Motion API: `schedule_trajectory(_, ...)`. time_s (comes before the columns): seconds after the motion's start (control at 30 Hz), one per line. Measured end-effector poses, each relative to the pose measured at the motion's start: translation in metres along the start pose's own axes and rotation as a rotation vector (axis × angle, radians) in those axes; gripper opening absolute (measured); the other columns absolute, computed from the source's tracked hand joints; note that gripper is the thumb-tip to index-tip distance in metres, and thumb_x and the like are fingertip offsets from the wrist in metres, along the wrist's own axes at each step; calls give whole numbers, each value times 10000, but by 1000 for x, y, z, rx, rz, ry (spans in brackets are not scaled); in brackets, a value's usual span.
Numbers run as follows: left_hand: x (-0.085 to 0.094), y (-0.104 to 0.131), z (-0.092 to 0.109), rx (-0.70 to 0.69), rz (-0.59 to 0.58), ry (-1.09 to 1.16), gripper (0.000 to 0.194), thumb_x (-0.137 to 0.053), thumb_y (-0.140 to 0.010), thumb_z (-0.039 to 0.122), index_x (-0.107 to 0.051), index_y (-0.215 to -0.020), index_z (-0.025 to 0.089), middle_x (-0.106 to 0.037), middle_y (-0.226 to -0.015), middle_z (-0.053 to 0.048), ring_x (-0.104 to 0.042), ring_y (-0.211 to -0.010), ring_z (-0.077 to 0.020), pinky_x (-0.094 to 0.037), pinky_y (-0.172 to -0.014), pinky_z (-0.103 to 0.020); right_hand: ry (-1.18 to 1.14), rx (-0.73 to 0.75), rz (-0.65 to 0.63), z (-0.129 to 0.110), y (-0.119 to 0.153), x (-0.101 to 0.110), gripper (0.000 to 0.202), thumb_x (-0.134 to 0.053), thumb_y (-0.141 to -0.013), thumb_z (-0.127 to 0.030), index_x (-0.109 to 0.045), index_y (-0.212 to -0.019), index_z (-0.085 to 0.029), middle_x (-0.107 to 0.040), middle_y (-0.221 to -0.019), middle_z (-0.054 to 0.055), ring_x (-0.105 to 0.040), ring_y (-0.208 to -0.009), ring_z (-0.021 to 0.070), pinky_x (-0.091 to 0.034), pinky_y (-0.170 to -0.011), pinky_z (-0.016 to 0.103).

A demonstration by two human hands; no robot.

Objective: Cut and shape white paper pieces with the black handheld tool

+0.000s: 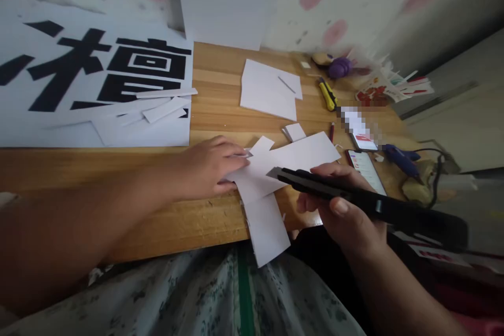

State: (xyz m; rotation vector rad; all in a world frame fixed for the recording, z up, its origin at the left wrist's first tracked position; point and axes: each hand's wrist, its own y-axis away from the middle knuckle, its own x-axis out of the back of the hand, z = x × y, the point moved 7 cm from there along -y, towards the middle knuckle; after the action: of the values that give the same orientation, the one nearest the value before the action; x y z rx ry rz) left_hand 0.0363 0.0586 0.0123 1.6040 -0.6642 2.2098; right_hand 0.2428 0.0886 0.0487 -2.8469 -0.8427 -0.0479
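Observation:
A white cut-out sheet of foam board [271, 189] lies at the front edge of the wooden table [220, 115], one strip hanging over the edge. My left hand [208, 168] presses flat on its left part and holds it down. My right hand [346, 210] grips a long black utility knife [354, 197], whose tip rests on the white sheet near its middle.
A big white poster with black characters [94, 73] and loose white strips lies at the left. Further back lie white sheets [270, 89], a yellow cutter [327, 93] and a purple object [339, 67]. To the right are two phones [366, 165], a blue glue gun [401, 157] and printed cards [389, 89].

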Motion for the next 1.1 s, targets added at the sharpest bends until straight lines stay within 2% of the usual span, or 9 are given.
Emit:
schedule_trajectory(0.1, 0, 0, 1, -17, 18, 0, 367, -609, -900, 313, -608, -1237, 170, -534, -1422, -93, -487, -1276, -281, -413, -1093, -434, -71, -60, -74, 3, -8, -2, 315, -752, -814, -432, -662, -1071, -272, -723, -716, -2, -687, -602, 182, -576, -582, 318)
schedule_trajectory(0.27, -3, -2, 2, -45, -25, 25, 325, -545, -938, 232, -611, -1254, 264, -504, -1459, -32, -395, -1386, -292, -346, -1151, -494, 98, -95, -290, 5, -27, 1, 317, -757, -811, -425, -716, -1084, -270, -762, -859, 35, -714, -684, 192, -604, -622, 330)
schedule_trajectory(0.4, -6, -4, 7, -100, -120, 82, 336, -431, -980, 189, -609, -1257, 257, -520, -1445, -33, -345, -1433, -253, -293, -1188, -498, 235, 46, -500, 0, -50, -13, 238, -721, -840, -405, -740, -1051, -297, -760, -982, 34, -714, -884, 208, -600, -774, 349)
schedule_trajectory(0.5, -9, -5, 8, -122, -181, 118, 349, -398, -991, 186, -587, -1281, 232, -490, -1471, -38, -339, -1439, -226, -272, -1211, -484, 249, 156, -615, 4, -61, -26, 228, -709, -852, -349, -733, -1062, -263, -752, -959, 43, -703, -897, 196, -583, -784, 324)
schedule_trajectory(0.63, -12, -7, 4, -111, -247, 161, 356, -422, -988, 199, -560, -1309, 268, -413, -1525, -7, -258, -1475, -227, -262, -1219, -503, 184, 246, -664, 10, -65, -29, 242, -739, -832, -259, -722, -1068, -208, -743, -973, 63, -694, -905, 167, -549, -811, 276)
schedule_trajectory(0.83, -13, -7, 3, -98, -295, 196, 397, -416, -970, 144, -565, -1308, 289, -379, -1542, -12, -218, -1484, -249, -233, -1223, -525, 156, 245, -747, 15, -63, -32, 216, -721, -833, -181, -720, -1048, -164, -735, -964, 75, -681, -893, 149, -526, -810, 261)
schedule_trajectory(1.1, -15, -7, 1, -82, -311, 226, 393, -415, -978, 156, -567, -1310, 298, -369, -1546, -13, -196, -1492, -252, -221, -1227, -532, 130, 250, -717, 16, -63, -34, 214, -726, -829, -165, -715, -1042, -169, -726, -964, 64, -672, -902, 143, -516, -823, 266)
